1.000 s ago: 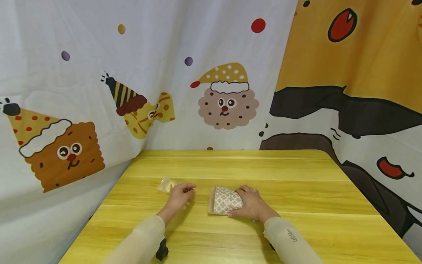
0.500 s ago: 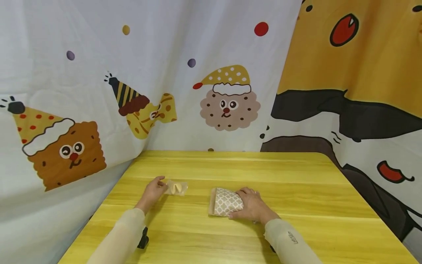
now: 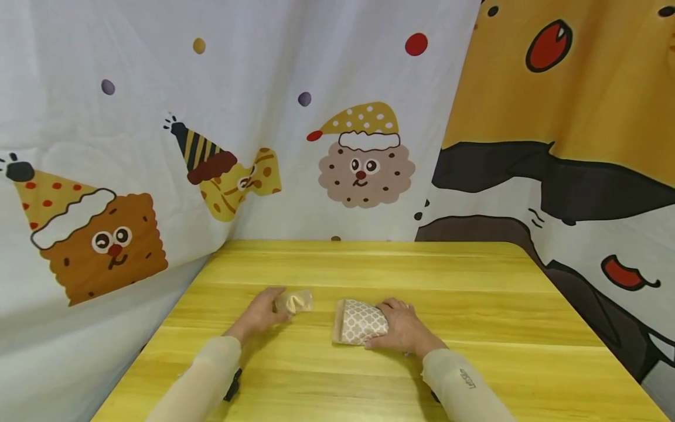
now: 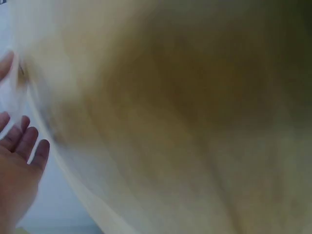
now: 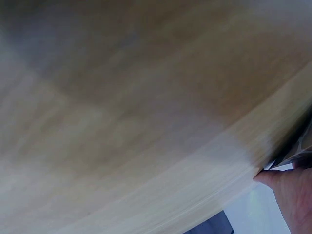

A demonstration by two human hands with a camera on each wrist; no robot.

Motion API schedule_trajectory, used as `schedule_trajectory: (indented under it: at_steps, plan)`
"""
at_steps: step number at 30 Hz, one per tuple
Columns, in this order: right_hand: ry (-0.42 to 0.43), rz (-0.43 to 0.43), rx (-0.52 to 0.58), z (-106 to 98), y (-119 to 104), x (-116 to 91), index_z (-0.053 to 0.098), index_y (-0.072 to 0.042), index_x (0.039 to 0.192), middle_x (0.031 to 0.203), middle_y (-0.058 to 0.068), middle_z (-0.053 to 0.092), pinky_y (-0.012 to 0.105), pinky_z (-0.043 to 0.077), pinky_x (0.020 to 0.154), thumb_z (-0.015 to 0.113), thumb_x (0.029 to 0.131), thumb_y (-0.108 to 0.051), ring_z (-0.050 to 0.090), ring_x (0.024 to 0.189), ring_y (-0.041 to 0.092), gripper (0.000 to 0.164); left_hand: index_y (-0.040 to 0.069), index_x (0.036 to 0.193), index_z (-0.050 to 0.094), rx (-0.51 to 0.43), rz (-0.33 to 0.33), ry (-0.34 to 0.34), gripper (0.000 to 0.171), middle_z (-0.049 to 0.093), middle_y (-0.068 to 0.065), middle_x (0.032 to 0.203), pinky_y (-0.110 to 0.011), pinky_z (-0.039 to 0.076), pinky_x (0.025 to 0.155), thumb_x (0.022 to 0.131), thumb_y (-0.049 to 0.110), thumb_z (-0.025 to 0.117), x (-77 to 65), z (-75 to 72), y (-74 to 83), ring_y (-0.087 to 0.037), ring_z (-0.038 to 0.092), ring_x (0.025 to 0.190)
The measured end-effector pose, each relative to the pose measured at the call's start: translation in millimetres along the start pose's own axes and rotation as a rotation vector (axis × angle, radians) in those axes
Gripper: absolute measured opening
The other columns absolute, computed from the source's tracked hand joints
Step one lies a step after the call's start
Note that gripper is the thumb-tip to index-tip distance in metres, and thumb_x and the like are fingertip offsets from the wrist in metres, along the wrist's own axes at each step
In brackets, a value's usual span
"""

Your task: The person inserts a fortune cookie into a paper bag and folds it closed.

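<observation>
In the head view, my left hand (image 3: 263, 309) has its fingers and thumb at the left end of a wrapped fortune cookie (image 3: 296, 303), pale yellow and folded inside a clear plastic wrapper. The left wrist view catches that hand (image 4: 22, 165) at the left edge, with clear film between thumb and fingers. To the right lies a paper bag (image 3: 364, 323), beige with a white lattice pattern and a plain brown strip along its left end. My right hand (image 3: 403, 327) grips the bag's right end, thumb near and fingers far, covering that end. The right wrist view shows its thumb (image 5: 268, 178) against the bag's edge.
Both hands work over a yellow wood-grain table (image 3: 474, 275). Behind it and along the sides hangs a curtain (image 3: 274, 70) printed with cartoon biscuits. Bare tabletop separates the cookie from the bag.
My left hand moved from the cookie's right side to its left end, then shifted right with the wrapped cookie toward the bag. My right hand and the bag stayed in place.
</observation>
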State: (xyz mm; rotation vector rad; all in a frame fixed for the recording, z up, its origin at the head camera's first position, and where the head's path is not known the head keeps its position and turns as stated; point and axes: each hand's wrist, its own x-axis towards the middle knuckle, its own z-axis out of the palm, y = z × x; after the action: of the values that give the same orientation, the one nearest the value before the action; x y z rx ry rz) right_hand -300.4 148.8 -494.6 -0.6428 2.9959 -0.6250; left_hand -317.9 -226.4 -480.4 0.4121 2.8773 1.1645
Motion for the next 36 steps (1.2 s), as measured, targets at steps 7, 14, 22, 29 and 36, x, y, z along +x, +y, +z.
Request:
schedule_trajectory:
  at_steps: [7,14,22,29,36]
  plan:
    - [0.004,-0.007,0.002,-2,0,1,0.052,-0.007,0.141,0.139,0.012,0.048,0.067,0.02,0.11,0.074,0.065,-0.077,0.042,0.131,0.035,0.105,-0.005,0.131,0.058,0.088,0.043,0.057,0.059,0.059,-0.017,0.123,-0.046,0.051,0.085,0.081,0.013,0.083,-0.2,3.4,5.3,-0.026,0.058,0.102]
    - [0.001,-0.009,-0.021,-5,2,3,0.052,-0.007,0.141,0.139,0.013,0.048,0.068,0.021,0.11,0.073,0.066,-0.078,0.041,0.132,0.035,0.105,0.004,0.129,0.061,0.003,0.077,-0.024,0.051,0.059,-0.008,0.124,-0.051,0.049,0.094,0.083,0.012,0.081,3.0,13.9,39.3,-0.028,0.057,0.113]
    - [-0.007,-0.003,-0.011,-4,2,3,0.051,-0.007,0.142,0.14,0.013,0.047,0.067,0.02,0.11,0.074,0.066,-0.077,0.04,0.133,0.036,0.106,0.002,0.134,0.057,0.068,0.166,-0.18,0.056,0.057,-0.007,0.125,-0.039,0.052,0.081,0.085,0.018,0.078,9.1,37.0,57.4,-0.021,0.057,0.1]
    - [-0.006,-0.001,0.002,-3,2,-2,0.052,-0.007,0.141,0.14,0.013,0.047,0.068,0.02,0.11,0.075,0.066,-0.075,0.04,0.133,0.037,0.104,0.004,0.136,0.057,0.143,0.223,-0.236,0.058,0.057,-0.009,0.128,-0.043,0.05,0.091,0.085,0.02,0.078,23.5,58.1,79.2,-0.025,0.057,0.109]
    - [-0.018,-0.006,0.003,-1,2,-1,0.05,-0.007,0.143,0.141,0.012,0.046,0.067,0.019,0.111,0.073,0.067,-0.077,0.039,0.134,0.036,0.105,0.004,0.147,0.044,-0.009,0.149,-0.251,0.064,0.043,-0.016,0.148,-0.05,0.046,0.1,0.091,0.017,0.071,19.0,62.0,82.7,-0.034,0.053,0.122]
